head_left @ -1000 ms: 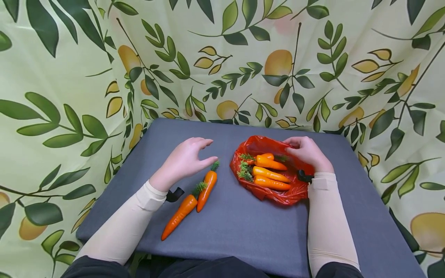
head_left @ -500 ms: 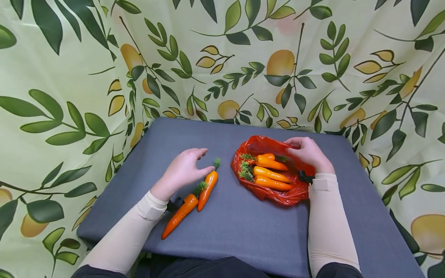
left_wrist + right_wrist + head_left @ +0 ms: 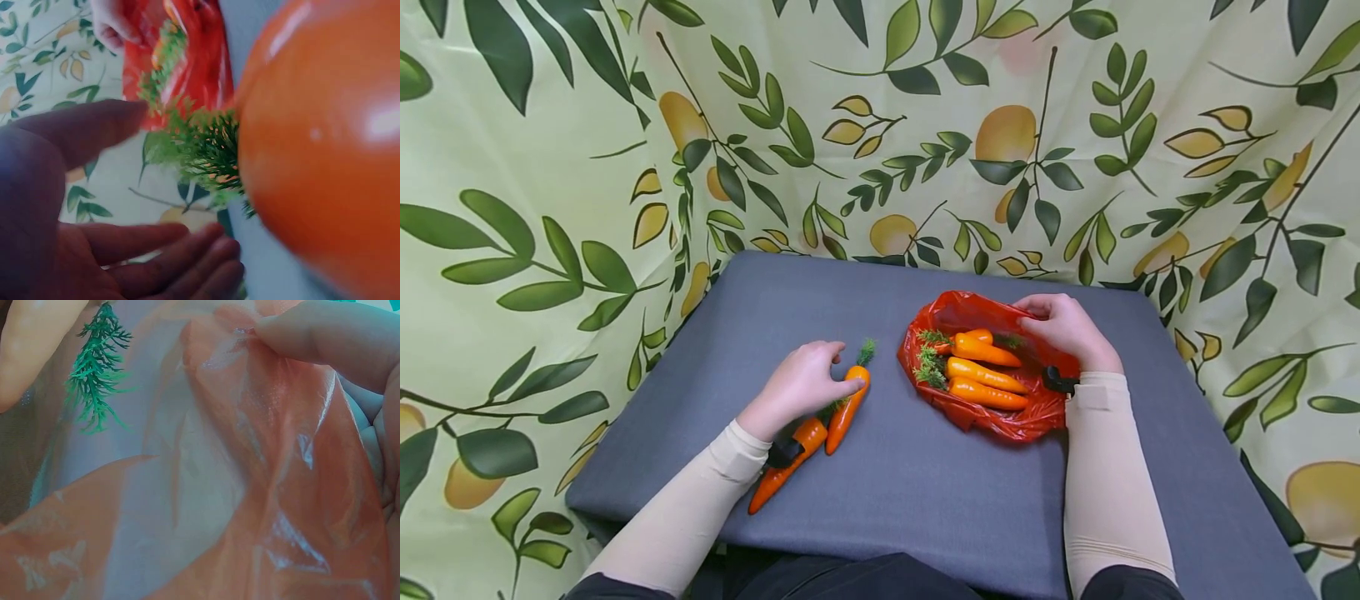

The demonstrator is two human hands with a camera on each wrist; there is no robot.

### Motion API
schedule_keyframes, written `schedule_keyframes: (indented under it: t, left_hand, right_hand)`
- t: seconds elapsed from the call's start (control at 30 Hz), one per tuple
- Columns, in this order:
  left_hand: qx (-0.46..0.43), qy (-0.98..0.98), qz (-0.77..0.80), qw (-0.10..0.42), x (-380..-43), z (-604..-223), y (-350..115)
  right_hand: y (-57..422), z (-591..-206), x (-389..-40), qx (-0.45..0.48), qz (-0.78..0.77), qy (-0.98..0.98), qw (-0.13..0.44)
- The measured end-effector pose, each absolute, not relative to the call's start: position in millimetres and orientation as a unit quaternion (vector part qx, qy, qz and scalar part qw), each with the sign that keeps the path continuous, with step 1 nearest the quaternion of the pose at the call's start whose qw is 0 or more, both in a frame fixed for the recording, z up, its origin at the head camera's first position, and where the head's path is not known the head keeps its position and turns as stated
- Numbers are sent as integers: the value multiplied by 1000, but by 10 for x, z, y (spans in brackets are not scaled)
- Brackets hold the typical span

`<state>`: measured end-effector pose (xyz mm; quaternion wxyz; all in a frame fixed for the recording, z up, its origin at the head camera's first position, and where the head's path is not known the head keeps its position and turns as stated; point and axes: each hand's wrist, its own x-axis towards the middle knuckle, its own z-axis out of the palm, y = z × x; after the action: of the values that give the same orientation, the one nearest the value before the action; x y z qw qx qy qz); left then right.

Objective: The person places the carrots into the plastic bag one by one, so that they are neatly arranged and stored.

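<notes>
Two orange carrots with green tops lie on the table, left of the bag. My left hand (image 3: pixel 801 382) hovers over them, thumb and fingers spread apart with nothing between them. It is nearest the right-hand carrot (image 3: pixel 847 412) and partly covers the left-hand carrot (image 3: pixel 782 475). In the left wrist view a carrot (image 3: pixel 325 137) looms close beside that hand. A red plastic bag (image 3: pixel 917 333) lies with its mouth wide, several carrots (image 3: pixel 985 375) inside. My right hand (image 3: pixel 1063 329) pinches the bag's far right rim; in the right wrist view the thumb (image 3: pixel 312 334) presses the film against the fingers.
A grey cloth-covered table (image 3: pixel 925 500) carries everything. Behind it and at both sides hangs a leaf-and-fruit patterned curtain (image 3: pixel 850 108). The table's front edge is close to the person's body.
My left hand has come down and nearer, toward the two loose carrots, still holding nothing. My right hand keeps its hold on the bag's rim, and the bag has not moved.
</notes>
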<state>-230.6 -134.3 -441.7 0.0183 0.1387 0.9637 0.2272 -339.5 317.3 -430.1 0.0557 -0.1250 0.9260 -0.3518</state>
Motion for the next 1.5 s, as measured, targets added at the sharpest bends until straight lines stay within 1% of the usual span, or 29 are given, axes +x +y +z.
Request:
schedule_keyframes:
  t: [0.4, 1.2, 1.37, 1.5]
  left_hand:
    - [134, 965, 222, 46, -2359, -4625, -1261]
    - [118, 961, 245, 56, -2388, -4772, -1235]
    - [118, 957, 262, 49, -2397, -4783, -1256]
    - [127, 953, 275, 26, -2397, -4743, -1270]
  right_hand:
    - [3181, -4305, -3386, -127, -349, 927, 53]
    - [3179, -4317, -3408, -128, -357, 923, 59]
    - [3173, -4307, -3406, -127, -355, 924, 61]
    - [3168, -4300, -3397, -125, -354, 925, 63]
